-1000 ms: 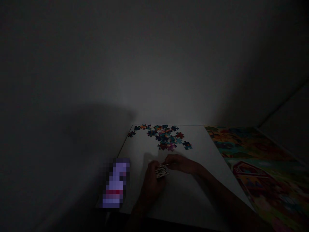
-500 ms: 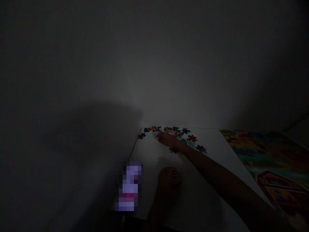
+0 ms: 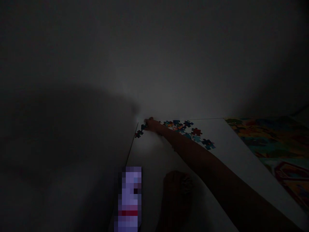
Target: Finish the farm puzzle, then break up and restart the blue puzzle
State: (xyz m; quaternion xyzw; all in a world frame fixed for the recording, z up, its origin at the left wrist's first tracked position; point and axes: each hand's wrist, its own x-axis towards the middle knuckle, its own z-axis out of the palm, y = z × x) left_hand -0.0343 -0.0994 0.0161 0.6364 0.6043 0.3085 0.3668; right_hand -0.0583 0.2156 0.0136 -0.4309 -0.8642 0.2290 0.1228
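Note:
The view is very dark. My right hand (image 3: 152,125) reaches to the far left corner of a white tabletop (image 3: 149,154), its fingers bent down and closed at a dark blue puzzle piece (image 3: 143,127); the grip itself is partly hidden. Beside it, nearer the left edge, lies another dark puzzle piece (image 3: 139,134). More loose puzzle pieces (image 3: 178,127) are spread along the back, right of the wrist and partly behind the forearm. Low in the middle, my left hand (image 3: 172,190) is closed around a bunch of puzzle pieces (image 3: 187,184), whose pale edges show dimly.
A colourful printed picture (image 3: 267,138) lies along the right side. A pixelated purple-white patch (image 3: 130,193) covers something at the table's left edge. A grey wall (image 3: 169,71) rises directly behind the tabletop, with a dark shadow on its left.
My right hand has moved left and farther back, from the front of the scattered pieces to the corner pieces. My left hand has shifted slightly right and down in the view.

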